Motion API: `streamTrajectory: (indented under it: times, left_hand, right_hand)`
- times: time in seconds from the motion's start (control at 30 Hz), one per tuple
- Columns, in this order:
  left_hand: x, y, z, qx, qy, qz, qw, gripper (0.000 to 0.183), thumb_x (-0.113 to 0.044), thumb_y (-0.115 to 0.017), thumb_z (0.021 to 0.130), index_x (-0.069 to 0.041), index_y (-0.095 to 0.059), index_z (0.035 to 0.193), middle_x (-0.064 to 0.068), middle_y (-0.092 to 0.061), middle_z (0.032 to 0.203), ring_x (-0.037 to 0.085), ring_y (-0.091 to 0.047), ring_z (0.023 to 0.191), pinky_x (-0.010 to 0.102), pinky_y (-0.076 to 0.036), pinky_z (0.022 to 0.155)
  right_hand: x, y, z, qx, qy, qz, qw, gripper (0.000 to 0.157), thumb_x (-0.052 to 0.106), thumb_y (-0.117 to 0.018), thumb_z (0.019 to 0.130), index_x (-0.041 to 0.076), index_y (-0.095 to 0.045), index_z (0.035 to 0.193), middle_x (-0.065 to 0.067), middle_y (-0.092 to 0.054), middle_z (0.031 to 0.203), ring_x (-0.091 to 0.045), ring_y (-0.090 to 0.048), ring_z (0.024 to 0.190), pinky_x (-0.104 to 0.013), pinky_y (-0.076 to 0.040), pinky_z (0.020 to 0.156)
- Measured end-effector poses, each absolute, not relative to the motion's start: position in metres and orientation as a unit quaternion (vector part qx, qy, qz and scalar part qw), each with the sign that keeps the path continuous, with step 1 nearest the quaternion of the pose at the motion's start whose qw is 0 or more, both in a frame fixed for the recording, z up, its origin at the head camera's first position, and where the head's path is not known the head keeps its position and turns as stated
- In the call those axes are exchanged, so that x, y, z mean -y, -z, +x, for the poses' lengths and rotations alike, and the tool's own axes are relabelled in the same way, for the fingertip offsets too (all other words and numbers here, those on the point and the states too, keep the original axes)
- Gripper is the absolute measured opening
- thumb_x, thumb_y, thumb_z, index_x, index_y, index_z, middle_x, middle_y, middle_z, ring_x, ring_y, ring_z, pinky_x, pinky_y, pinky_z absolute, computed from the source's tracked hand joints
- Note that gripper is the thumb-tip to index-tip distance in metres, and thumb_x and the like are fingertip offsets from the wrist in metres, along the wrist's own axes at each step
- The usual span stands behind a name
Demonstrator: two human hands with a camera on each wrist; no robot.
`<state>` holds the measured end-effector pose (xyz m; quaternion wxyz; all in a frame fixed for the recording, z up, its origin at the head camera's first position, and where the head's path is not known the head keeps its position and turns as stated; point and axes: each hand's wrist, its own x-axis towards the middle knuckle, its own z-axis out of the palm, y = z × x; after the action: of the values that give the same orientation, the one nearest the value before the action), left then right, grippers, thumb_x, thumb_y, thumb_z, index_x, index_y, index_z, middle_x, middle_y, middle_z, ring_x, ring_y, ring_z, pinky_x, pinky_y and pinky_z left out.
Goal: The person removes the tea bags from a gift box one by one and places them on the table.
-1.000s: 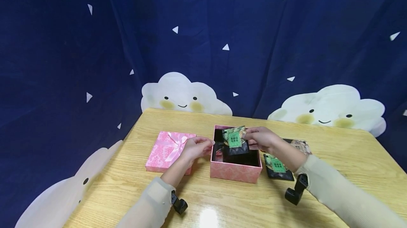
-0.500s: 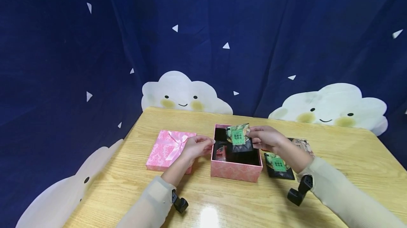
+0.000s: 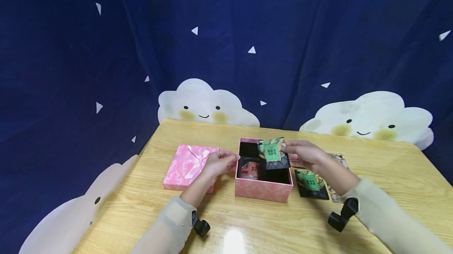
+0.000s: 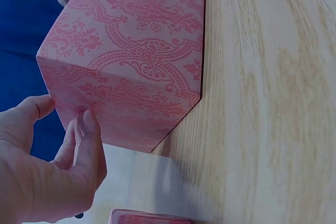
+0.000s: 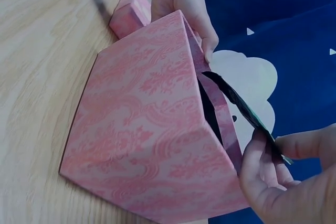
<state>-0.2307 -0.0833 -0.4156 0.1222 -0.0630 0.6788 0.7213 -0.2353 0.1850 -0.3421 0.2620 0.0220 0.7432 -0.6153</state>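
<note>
My right hand [image 3: 307, 155] pinches a black foil packet [image 3: 271, 155] with a green label between thumb and fingers. The packet is tilted over the right part of a pink patterned gift box [image 3: 262, 191]; in the right wrist view its thin edge [image 5: 239, 103] shows above the opening. My left hand [image 3: 220, 163] holds the box's left rim, thumb at the top edge and fingertips against the outer wall in the left wrist view. Inside the dark box lies a red-labelled packet [image 3: 250, 170], partly covered by the held one.
Left of the box lies its pink lid [image 3: 180, 167] with a ribbon bow, partly behind my left forearm. On the wooden table [image 3: 276, 226] to the right are another green-labelled packet [image 3: 312, 185] and a pale-printed packet [image 3: 340, 160], partly hidden by my right forearm.
My right hand has shifted to the right with the green-labelled packet, showing more of the red-labelled packet inside the box. My left hand stays at the rim.
</note>
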Motion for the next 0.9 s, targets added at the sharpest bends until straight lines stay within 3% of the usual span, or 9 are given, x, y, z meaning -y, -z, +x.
streamTrajectory:
  times: [0.13, 0.37, 0.6, 0.77, 0.9]
  left_hand:
    - [0.083, 0.416, -0.231, -0.678, -0.722, -0.061, 0.122, 0.022, -0.009, -0.066, 0.084, 0.005, -0.065, 0.102, 0.005, -0.070, 0.083, 0.006, -0.065, 0.070, 0.034, -0.061, 0.085]
    - [0.084, 0.417, -0.231, -0.679, -0.722, -0.057, 0.120, 0.023, -0.008, -0.066, 0.085, 0.006, -0.064, 0.103, 0.017, -0.072, 0.094, 0.007, -0.065, 0.071, 0.034, -0.061, 0.085]
    - [0.084, 0.415, -0.232, -0.683, -0.718, -0.063, 0.120, 0.022, -0.009, -0.067, 0.085, 0.005, -0.065, 0.102, 0.004, -0.071, 0.082, 0.006, -0.065, 0.070, 0.032, -0.062, 0.083]
    - [0.084, 0.416, -0.232, -0.686, -0.715, -0.064, 0.118, 0.023, -0.011, -0.067, 0.085, 0.004, -0.065, 0.103, 0.003, -0.070, 0.081, 0.007, -0.065, 0.071, 0.031, -0.062, 0.081]
    - [0.083, 0.417, -0.232, -0.687, -0.714, -0.069, 0.118, 0.023, -0.011, -0.068, 0.084, 0.004, -0.065, 0.102, 0.002, -0.070, 0.080, 0.007, -0.065, 0.071, 0.033, -0.062, 0.084]
  right_hand:
    - [-0.191, 0.343, -0.234, -0.748, 0.609, 0.013, 0.265, 0.010, 0.017, -0.051, 0.097, 0.010, -0.049, 0.104, 0.010, -0.040, 0.073, 0.000, -0.040, 0.060, -0.016, -0.046, 0.060]
    - [-0.201, 0.346, -0.230, -0.748, 0.605, 0.010, 0.272, 0.014, 0.020, -0.052, 0.097, 0.010, -0.050, 0.108, 0.011, -0.046, 0.077, 0.002, -0.045, 0.060, -0.016, -0.051, 0.063]
    - [-0.213, 0.351, -0.225, -0.745, 0.610, 0.026, 0.268, 0.032, 0.020, -0.052, 0.097, 0.003, -0.043, 0.123, 0.011, -0.050, 0.078, 0.004, -0.048, 0.060, -0.015, -0.052, 0.063]
    - [-0.217, 0.352, -0.220, -0.692, 0.662, 0.045, 0.285, 0.037, 0.017, -0.052, 0.097, 0.002, -0.036, 0.128, 0.012, -0.053, 0.076, 0.004, -0.050, 0.063, -0.012, -0.051, 0.061]
    - [-0.219, 0.353, -0.214, -0.658, 0.690, 0.058, 0.296, 0.025, 0.015, -0.053, 0.097, 0.007, -0.048, 0.120, 0.011, -0.050, 0.075, 0.001, -0.045, 0.064, -0.011, -0.046, 0.057]
